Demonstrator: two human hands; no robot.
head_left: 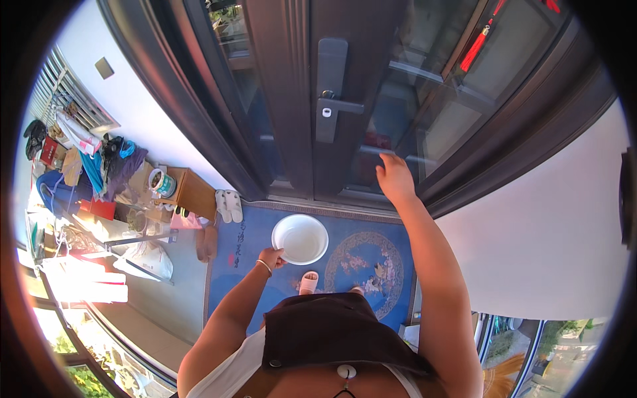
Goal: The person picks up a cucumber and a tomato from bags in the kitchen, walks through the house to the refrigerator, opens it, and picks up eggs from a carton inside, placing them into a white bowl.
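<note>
A white round basin [300,239] hangs low over the doormat, with its inside facing up. My left hand [272,257] is closed on its near left rim. My right hand [395,178] is raised in front of the dark glazed door and holds nothing. Its thumb stands apart from the loosely bent fingers. The lever handle [348,106] of the door lies beyond and to the left of that hand, with a visible gap between them. Below the lever, a lock cylinder [326,113] shows on the handle plate.
Underfoot is a blue patterned doormat [255,222]. White slippers [229,206] and brown shoes [206,243] sit at its left, beside a wooden cabinet [193,194] carrying a pot [161,182]. Bags and clothes pile up farther left. A red tassel [474,50] hangs by the door's right pane.
</note>
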